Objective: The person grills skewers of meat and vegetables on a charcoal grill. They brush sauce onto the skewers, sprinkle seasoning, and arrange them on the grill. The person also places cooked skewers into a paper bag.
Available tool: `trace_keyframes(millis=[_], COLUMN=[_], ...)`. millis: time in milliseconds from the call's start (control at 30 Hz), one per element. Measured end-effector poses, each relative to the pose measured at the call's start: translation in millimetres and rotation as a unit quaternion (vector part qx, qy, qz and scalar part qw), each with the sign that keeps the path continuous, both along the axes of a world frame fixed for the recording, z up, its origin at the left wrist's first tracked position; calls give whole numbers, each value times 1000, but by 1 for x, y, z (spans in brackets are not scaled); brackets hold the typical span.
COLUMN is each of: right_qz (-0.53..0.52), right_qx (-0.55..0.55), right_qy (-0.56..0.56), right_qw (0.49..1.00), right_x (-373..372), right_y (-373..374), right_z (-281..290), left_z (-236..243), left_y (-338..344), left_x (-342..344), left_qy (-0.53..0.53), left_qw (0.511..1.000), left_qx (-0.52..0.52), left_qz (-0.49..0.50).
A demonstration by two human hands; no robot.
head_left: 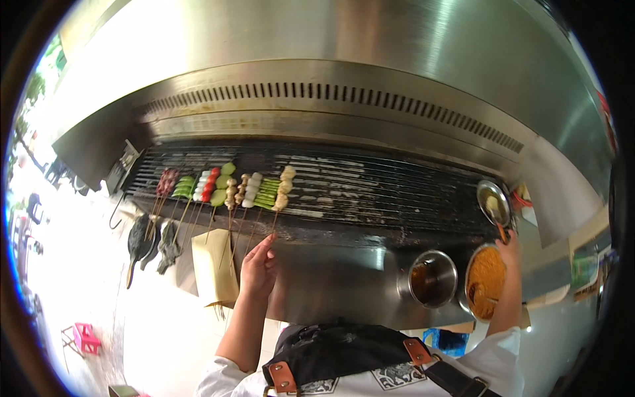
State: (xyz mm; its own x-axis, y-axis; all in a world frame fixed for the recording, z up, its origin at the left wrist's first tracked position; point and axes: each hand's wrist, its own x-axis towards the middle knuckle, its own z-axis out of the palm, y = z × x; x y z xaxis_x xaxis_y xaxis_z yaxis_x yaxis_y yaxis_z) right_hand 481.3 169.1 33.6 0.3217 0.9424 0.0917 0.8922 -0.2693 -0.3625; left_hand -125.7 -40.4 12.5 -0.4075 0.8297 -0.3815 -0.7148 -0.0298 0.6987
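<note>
My left hand [261,261] pinches the bamboo stick of a skewer of cream-coloured lumpy pieces [284,188], lying at the right end of a row of skewers on the black grill [370,198]. The row holds reddish meat [168,178], green vegetables, white balls, red pieces [211,182], green slices and mushrooms [231,193]. At the grill’s right end, my right hand [509,248] is closed on the orange-brown handle of a brush [501,230], whose head is in a small metal bowl of oil [486,197]. A large bowl of orange powder [486,268] lies beside that arm.
A metal pot of dark liquid [420,281] stands beside the powder bowl. Yellowish paper [211,258] and dark cloths or gloves [139,245] hang at the front left. The steel hood wall [364,40] rises behind the grill. A pink stool [86,337] is at lower left.
</note>
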Motion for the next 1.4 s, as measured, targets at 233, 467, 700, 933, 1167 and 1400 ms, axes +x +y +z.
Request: trace_keyframes(millis=[233,467,700,933,1167,1400], right_qz=[38,313,600,579,519,553], right_qx=[155,355,153,131,118,110], right_qy=[388,193,286,194,168,202], right_qw=[908,859,732,781,830,801], right_x=[-28,-213,-456,-511,-537,-517], right_y=[17,-4,-39,11,21,-23], right_z=[1,80,63,76,81,77], left_z=[-5,-26,-25,-31,-29,-30], left_y=[8,6,9,12,11,11], left_x=[0,0,-8,-9,-12,-12], left_qy=[-20,4,97,82,86,32], left_qw=[999,998,991,993,991,994], left_qx=[8,-41,-41,-34,-33,-34], left_qz=[-25,-52,-85,-74,-94,-95])
